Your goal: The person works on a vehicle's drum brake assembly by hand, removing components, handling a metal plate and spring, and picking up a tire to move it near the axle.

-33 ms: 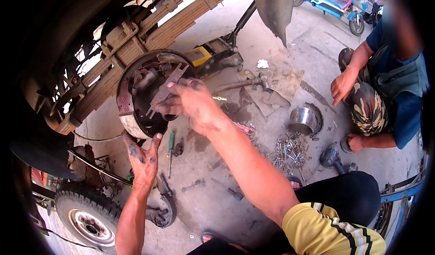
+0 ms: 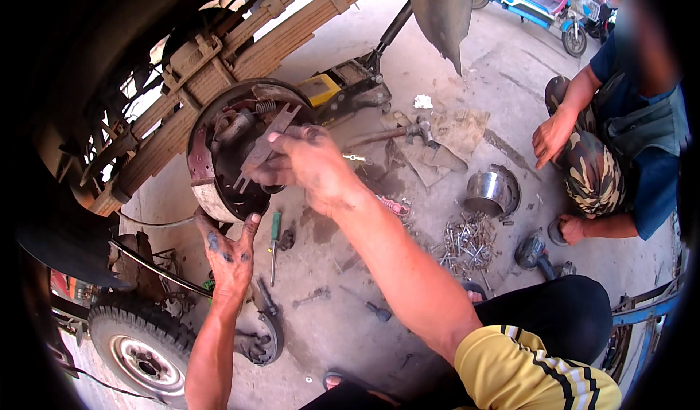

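Observation:
My right hand (image 2: pixel 302 158) pinches a flat metal bar (image 2: pixel 277 126) with forked ends, holding it slanted in front of the open drum brake assembly (image 2: pixel 226 129). Below, my left hand (image 2: pixel 230 250), smudged with black grease, cups the lower edge of a curved brake shoe (image 2: pixel 213 202), thumb at one side and fingers at the other. That shoe has a pale lower part and a dark red upper part. A coil spring (image 2: pixel 267 107) shows near the top of the assembly. My right hand hides part of the hub and the bar's middle.
Leaf springs (image 2: pixel 292 16) run behind the brake. A floor jack (image 2: pixel 350 86) stands beyond it. On the floor lie a green-handled screwdriver (image 2: pixel 275 228), a hammer (image 2: pixel 419 129), bolts (image 2: pixel 467 242), a metal drum (image 2: pixel 486 191) and a power tool (image 2: pixel 534 253). A co-worker (image 2: pixel 612 133) squats at right.

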`<state>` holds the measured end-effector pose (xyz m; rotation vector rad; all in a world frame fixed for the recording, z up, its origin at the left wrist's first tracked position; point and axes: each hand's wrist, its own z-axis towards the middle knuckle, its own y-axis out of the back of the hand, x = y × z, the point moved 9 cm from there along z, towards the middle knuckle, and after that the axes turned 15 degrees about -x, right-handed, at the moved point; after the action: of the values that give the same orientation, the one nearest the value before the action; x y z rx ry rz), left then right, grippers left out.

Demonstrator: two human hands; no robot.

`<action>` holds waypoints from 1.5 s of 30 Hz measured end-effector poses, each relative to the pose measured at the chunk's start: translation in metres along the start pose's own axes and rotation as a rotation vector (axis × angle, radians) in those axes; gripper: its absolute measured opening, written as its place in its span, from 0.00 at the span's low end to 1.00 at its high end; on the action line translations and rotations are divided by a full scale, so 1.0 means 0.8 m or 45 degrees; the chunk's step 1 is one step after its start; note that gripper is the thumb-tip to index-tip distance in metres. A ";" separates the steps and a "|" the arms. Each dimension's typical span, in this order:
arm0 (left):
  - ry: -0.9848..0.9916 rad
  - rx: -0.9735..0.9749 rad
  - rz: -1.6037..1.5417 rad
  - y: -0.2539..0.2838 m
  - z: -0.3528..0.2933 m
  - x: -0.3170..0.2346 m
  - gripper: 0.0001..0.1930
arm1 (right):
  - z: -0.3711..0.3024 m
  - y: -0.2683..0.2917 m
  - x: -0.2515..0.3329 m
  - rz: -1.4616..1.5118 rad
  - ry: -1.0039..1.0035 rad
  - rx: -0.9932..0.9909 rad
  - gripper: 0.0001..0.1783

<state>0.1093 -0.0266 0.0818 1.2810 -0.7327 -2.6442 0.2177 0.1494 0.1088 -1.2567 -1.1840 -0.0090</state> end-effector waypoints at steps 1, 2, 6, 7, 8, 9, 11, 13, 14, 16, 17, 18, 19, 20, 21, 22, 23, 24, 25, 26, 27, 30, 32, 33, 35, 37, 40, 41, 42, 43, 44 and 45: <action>-0.032 -0.030 0.015 0.005 0.001 -0.002 0.47 | 0.002 0.001 -0.003 -0.126 0.010 0.005 0.09; -0.063 -0.052 0.021 0.006 0.002 -0.004 0.47 | 0.006 0.007 -0.004 -0.256 0.026 0.001 0.09; -0.274 -0.218 -0.020 0.017 0.003 -0.022 0.49 | 0.019 0.015 -0.002 -0.215 0.438 -0.043 0.05; -0.376 -0.263 0.018 0.020 0.002 -0.032 0.49 | 0.028 0.024 -0.012 -0.177 0.407 -0.126 0.06; -0.478 -0.309 0.058 0.024 0.003 -0.041 0.50 | 0.029 0.025 -0.015 -0.181 0.407 -0.142 0.07; -0.660 -0.330 0.078 0.027 0.004 -0.059 0.49 | 0.031 0.028 -0.018 -0.186 0.409 -0.157 0.08; -0.971 -0.371 0.314 0.034 -0.001 -0.100 0.48 | 0.031 0.023 -0.020 -0.077 0.445 -0.158 0.10; -1.138 -0.428 0.320 0.038 -0.006 -0.118 0.38 | 0.033 0.022 -0.027 -0.129 0.391 -0.188 0.10; -1.188 -0.410 0.390 0.034 -0.005 -0.124 0.34 | 0.034 0.021 -0.028 -0.156 0.364 -0.202 0.10; -1.288 -0.373 0.534 0.030 -0.004 -0.144 0.25 | 0.035 0.019 -0.029 -0.157 0.368 -0.198 0.10; -1.292 -0.405 0.559 0.026 -0.004 -0.155 0.16 | 0.035 0.021 -0.027 -0.179 0.365 -0.211 0.10; -1.308 -0.390 0.567 0.021 -0.001 -0.157 0.16 | 0.035 0.022 -0.026 -0.202 0.361 -0.224 0.11; -1.325 -0.376 0.574 0.016 0.003 -0.157 0.16 | 0.035 0.023 -0.023 -0.248 0.378 -0.236 0.11; -1.340 -0.357 0.591 0.014 0.004 -0.157 0.16 | 0.034 0.022 -0.023 -0.291 0.387 -0.244 0.11; -1.360 -0.350 0.600 0.014 0.003 -0.160 0.12 | 0.034 0.021 -0.023 -0.335 0.396 -0.253 0.11; -1.345 -0.340 0.606 0.012 0.003 -0.162 0.12 | 0.035 0.019 -0.022 -0.324 0.418 -0.243 0.11; -1.334 -0.322 0.625 0.008 0.003 -0.165 0.11 | 0.034 0.017 -0.021 -0.301 0.431 -0.232 0.11; -1.323 -0.305 0.642 0.005 0.003 -0.167 0.11 | 0.032 0.015 -0.020 -0.280 0.444 -0.222 0.12; -1.350 -0.312 0.669 0.004 0.001 -0.171 0.09 | 0.030 0.016 -0.017 -0.318 0.473 -0.218 0.12; -1.328 -0.293 0.672 0.004 0.001 -0.169 0.09 | 0.026 0.014 -0.014 -0.398 0.512 -0.231 0.12; -1.307 -0.273 0.676 0.003 0.000 -0.168 0.09 | 0.023 0.012 -0.011 -0.478 0.549 -0.244 0.12; -1.295 -0.247 0.673 -0.002 0.000 -0.158 0.10 | 0.034 0.019 -0.025 -0.506 0.526 -0.273 0.12; -1.317 -0.246 0.708 -0.003 -0.002 -0.158 0.10 | 0.040 0.022 -0.039 -0.412 0.433 -0.281 0.11; -1.310 -0.248 0.709 -0.002 -0.001 -0.158 0.10 | 0.040 0.022 -0.039 -0.412 0.452 -0.300 0.11; -1.299 -0.256 0.705 -0.001 -0.001 -0.158 0.10 | 0.039 0.020 -0.037 -0.412 0.497 -0.342 0.11; -1.293 -0.256 0.727 -0.005 0.002 -0.156 0.09 | 0.034 0.020 -0.031 -0.333 0.555 -0.364 0.11; -1.297 -0.288 0.743 -0.008 0.004 -0.153 0.09 | 0.035 0.021 -0.037 -0.215 0.526 -0.384 0.11; -1.300 -0.309 0.751 -0.006 0.006 -0.154 0.08 | 0.037 0.018 -0.040 -0.174 0.496 -0.382 0.11; -1.291 -0.313 0.786 -0.005 0.007 -0.154 0.08 | 0.037 0.016 -0.042 -0.150 0.481 -0.388 0.11; -1.282 -0.317 0.822 -0.003 0.006 -0.155 0.08 | 0.037 0.015 -0.045 -0.126 0.465 -0.393 0.11; -1.273 -0.326 0.847 -0.004 0.006 -0.155 0.08 | 0.038 0.015 -0.045 -0.107 0.459 -0.400 0.11; -1.276 -0.356 0.863 -0.005 0.007 -0.153 0.08 | 0.040 0.014 -0.047 -0.058 0.429 -0.394 0.10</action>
<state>0.1836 0.0158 0.1698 -0.4048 -0.6565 -2.4884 0.1854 0.1555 0.0698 -1.4305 -0.9392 -0.4362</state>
